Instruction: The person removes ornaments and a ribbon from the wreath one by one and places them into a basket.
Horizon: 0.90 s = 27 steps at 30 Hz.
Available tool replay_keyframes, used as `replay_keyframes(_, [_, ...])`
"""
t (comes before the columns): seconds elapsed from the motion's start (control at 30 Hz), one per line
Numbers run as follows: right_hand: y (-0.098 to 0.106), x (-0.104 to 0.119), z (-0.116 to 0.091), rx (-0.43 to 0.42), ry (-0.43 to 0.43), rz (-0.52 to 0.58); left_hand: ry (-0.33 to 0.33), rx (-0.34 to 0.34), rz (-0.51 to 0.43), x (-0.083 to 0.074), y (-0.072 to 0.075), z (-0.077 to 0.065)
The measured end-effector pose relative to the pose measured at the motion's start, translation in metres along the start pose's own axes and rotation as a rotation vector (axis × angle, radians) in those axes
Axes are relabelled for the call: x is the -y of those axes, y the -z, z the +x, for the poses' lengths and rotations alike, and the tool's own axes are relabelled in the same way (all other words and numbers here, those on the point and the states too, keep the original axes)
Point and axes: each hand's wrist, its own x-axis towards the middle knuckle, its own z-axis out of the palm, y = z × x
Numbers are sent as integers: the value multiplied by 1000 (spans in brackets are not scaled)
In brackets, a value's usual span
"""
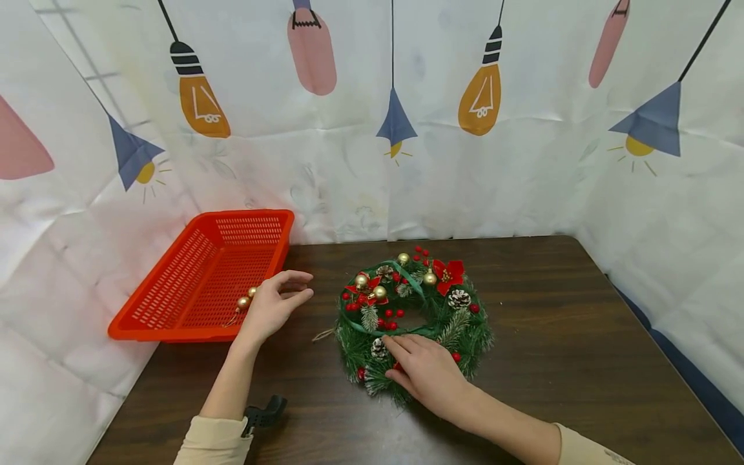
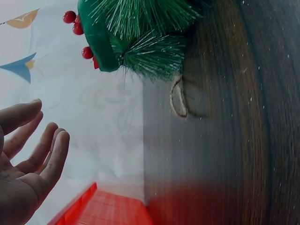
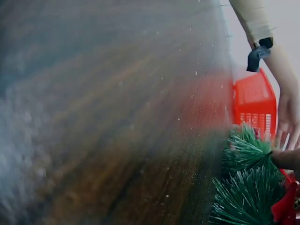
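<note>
A green Christmas wreath (image 1: 476,332) lies on the table, dressed with red berries, gold balls, frosted pinecones and red poinsettias. A green ribbon (image 1: 413,281) loops over its upper part. My right hand (image 1: 433,374) rests on the wreath's near side, fingers stretched over the needles beside a pinecone (image 1: 379,349). Left of the wreath, my left hand (image 1: 276,307) hovers by the basket's right edge. Its fingers are loosely bent with nothing between them, as the left wrist view also shows. A twine loop (image 2: 178,98) sticks out from the wreath's left side.
A red plastic basket (image 1: 200,274) stands at the table's left, with gold balls (image 1: 243,302) inside, partly hidden by my left hand. The dark wooden table (image 1: 552,310) extends to the right. A printed curtain (image 1: 349,161) hangs behind it.
</note>
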Motion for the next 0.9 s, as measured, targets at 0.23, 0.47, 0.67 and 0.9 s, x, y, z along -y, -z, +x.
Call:
replay_keyframes(0.23, [1, -5, 2, 12, 64, -24, -18, 4, 9, 0, -5, 2])
replay_keyframes(0.47, [5, -16, 0, 76, 109, -42, -16, 16, 3, -3, -7, 2])
replay_keyframes(0.67, [10, -37, -2, 93, 214, -26, -11, 29, -8, -5, -9, 2])
replay_keyframes(0.9, [21, -72, 0, 27, 381, -116, -18, 33, -15, -6, -13, 4])
